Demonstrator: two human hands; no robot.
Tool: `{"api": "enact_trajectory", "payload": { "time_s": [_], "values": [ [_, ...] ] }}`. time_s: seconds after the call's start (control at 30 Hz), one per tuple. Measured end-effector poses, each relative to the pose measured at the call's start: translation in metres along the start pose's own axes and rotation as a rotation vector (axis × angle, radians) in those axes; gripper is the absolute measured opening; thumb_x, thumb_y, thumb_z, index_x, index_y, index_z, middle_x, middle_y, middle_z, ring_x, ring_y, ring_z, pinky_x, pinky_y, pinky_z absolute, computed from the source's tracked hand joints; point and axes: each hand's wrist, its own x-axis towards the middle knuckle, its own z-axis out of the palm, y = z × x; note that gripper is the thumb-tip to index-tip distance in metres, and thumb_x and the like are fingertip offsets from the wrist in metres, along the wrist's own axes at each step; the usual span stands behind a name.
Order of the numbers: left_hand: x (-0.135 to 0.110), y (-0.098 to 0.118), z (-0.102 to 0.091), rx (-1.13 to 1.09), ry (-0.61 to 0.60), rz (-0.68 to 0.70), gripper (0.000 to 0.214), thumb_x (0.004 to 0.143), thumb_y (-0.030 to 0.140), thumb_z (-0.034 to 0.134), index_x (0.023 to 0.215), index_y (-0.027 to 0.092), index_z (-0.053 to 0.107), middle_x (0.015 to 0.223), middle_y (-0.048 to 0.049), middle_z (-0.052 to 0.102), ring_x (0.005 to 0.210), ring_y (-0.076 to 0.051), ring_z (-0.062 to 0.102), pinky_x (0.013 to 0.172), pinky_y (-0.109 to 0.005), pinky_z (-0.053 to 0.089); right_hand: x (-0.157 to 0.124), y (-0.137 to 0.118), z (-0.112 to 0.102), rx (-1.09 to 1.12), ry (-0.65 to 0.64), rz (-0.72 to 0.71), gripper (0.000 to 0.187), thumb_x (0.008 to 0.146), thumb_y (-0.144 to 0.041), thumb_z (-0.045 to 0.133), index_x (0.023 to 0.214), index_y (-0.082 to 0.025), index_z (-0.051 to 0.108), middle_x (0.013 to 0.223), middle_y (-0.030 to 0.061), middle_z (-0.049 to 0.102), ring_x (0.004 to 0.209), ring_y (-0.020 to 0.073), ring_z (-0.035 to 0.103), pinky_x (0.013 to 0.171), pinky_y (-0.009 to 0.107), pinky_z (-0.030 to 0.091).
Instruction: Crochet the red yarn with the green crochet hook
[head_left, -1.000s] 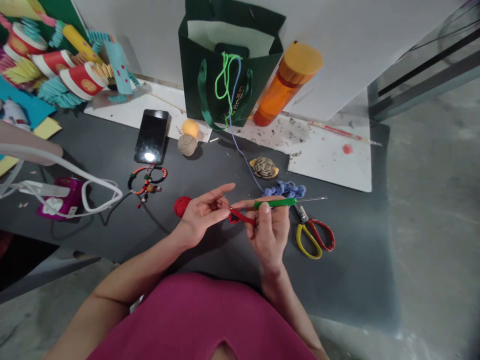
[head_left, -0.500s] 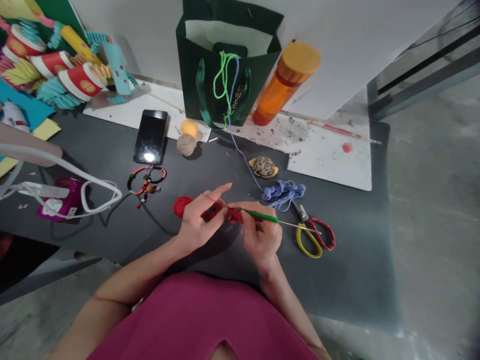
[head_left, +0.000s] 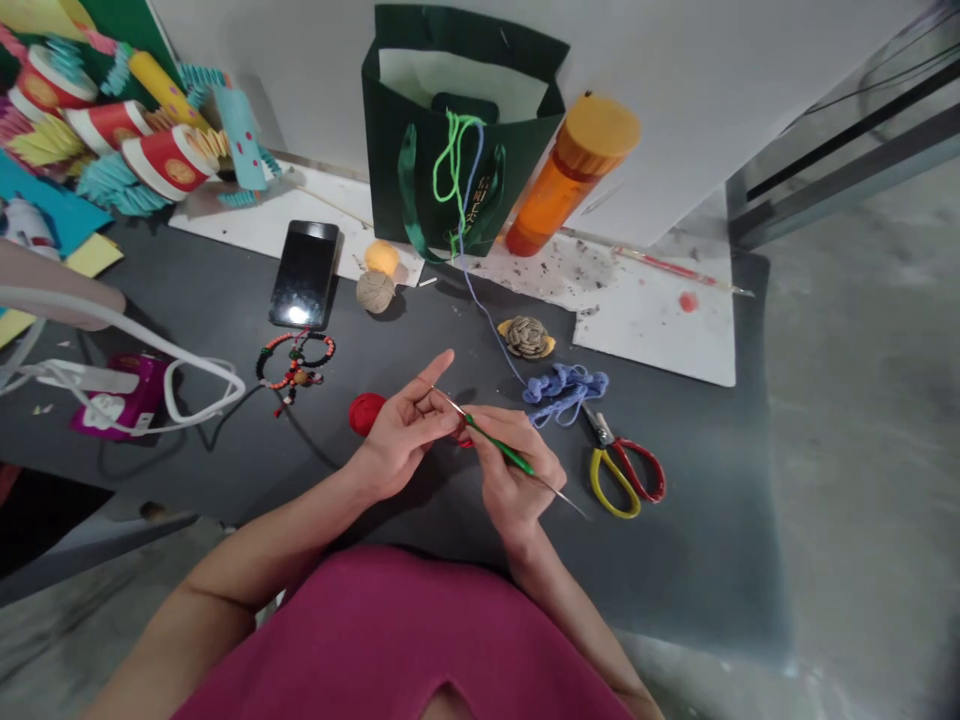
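My right hand (head_left: 516,472) pinches a green-handled crochet hook (head_left: 501,452), its metal tip pointing up-left toward my left hand. My left hand (head_left: 405,425) pinches a small red crocheted piece (head_left: 465,440), mostly hidden between the fingers, with the index finger stretched out and red yarn running over it. A red yarn ball (head_left: 364,411) lies on the dark table just left of my left hand.
Scissors with red and yellow handles (head_left: 621,470) and blue yarn (head_left: 564,386) lie to the right. A woven flower (head_left: 527,337), phone (head_left: 304,273), bead bracelets (head_left: 295,360), green bag (head_left: 457,130), orange bottle (head_left: 574,170) and white cable (head_left: 150,365) surround the work area.
The hook swung from lying level to slanting, its tip now poking up-left at my left fingers. My right hand dropped slightly toward me; the red piece is more hidden.
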Motion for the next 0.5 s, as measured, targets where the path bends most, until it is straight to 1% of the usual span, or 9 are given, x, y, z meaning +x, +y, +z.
{"api": "enact_trajectory", "payload": {
  "time_s": [0.07, 0.17, 0.27, 0.33, 0.4, 0.43, 0.5],
  "values": [
    [0.0, 0.0, 0.0, -0.033, -0.004, -0.01, 0.073, 0.072, 0.021, 0.09, 0.14, 0.025, 0.065, 0.076, 0.0064, 0.066, 0.068, -0.007, 0.059, 0.071, -0.024, 0.049, -0.002, 0.0, 0.001, 0.063, 0.042, 0.05, 0.018, 0.092, -0.014, 0.072, 0.101, -0.029, 0.078, 0.091, 0.0009, 0.085, 0.081, 0.0194, 0.081, 0.074, 0.036, 0.067],
    [-0.001, 0.0, -0.001, -0.038, -0.008, -0.003, 0.07, 0.072, 0.02, 0.089, 0.138, 0.027, 0.067, 0.074, 0.008, 0.064, 0.066, -0.007, 0.058, 0.07, -0.025, 0.049, -0.003, -0.003, 0.002, 0.102, 0.07, 0.184, 0.009, 0.095, -0.021, 0.069, 0.099, -0.026, 0.076, 0.088, 0.0017, 0.084, 0.068, 0.0186, 0.079, 0.065, 0.034, 0.066],
    [-0.001, 0.0, -0.001, -0.014, 0.004, 0.002, 0.07, 0.072, 0.022, 0.09, 0.138, 0.027, 0.067, 0.073, 0.0086, 0.062, 0.066, -0.007, 0.058, 0.071, -0.026, 0.049, -0.003, -0.007, 0.002, 0.102, 0.077, 0.296, 0.007, 0.098, -0.028, 0.066, 0.101, -0.025, 0.071, 0.09, 0.0033, 0.084, 0.057, 0.0166, 0.076, 0.055, 0.031, 0.064],
    [-0.001, 0.0, -0.001, 0.005, 0.013, 0.006, 0.07, 0.072, 0.021, 0.089, 0.139, 0.027, 0.067, 0.073, 0.0082, 0.062, 0.066, -0.007, 0.057, 0.07, -0.025, 0.048, -0.003, -0.01, 0.002, 0.1, 0.102, 0.312, 0.008, 0.1, -0.031, 0.063, 0.101, -0.025, 0.068, 0.087, 0.0031, 0.083, 0.052, 0.0154, 0.073, 0.045, 0.026, 0.057],
    [0.0, 0.001, -0.001, 0.019, 0.018, 0.014, 0.07, 0.073, 0.02, 0.088, 0.139, 0.027, 0.067, 0.072, 0.0077, 0.063, 0.065, -0.007, 0.055, 0.069, -0.024, 0.046, -0.002, -0.011, 0.002, 0.081, 0.13, 0.311, 0.008, 0.102, -0.033, 0.061, 0.1, -0.026, 0.064, 0.083, 0.0022, 0.082, 0.047, 0.0138, 0.07, 0.035, 0.023, 0.046],
    [0.0, 0.001, -0.001, 0.027, 0.022, 0.018, 0.07, 0.073, 0.02, 0.088, 0.139, 0.027, 0.067, 0.072, 0.0075, 0.063, 0.064, -0.006, 0.054, 0.068, -0.024, 0.045, -0.002, -0.012, 0.002, 0.074, 0.14, 0.318, 0.008, 0.102, -0.034, 0.06, 0.099, -0.027, 0.062, 0.081, 0.0017, 0.082, 0.044, 0.0131, 0.068, 0.032, 0.022, 0.042],
    [0.0, 0.002, -0.001, 0.039, 0.034, 0.021, 0.069, 0.072, 0.02, 0.088, 0.138, 0.027, 0.068, 0.072, 0.0071, 0.063, 0.064, -0.006, 0.052, 0.068, -0.023, 0.044, 0.0, -0.013, 0.002, 0.086, 0.15, 0.343, 0.01, 0.103, -0.037, 0.059, 0.098, -0.028, 0.058, 0.078, 0.0008, 0.08, 0.04, 0.0127, 0.065, 0.03, 0.022, 0.038]
  ]
}}
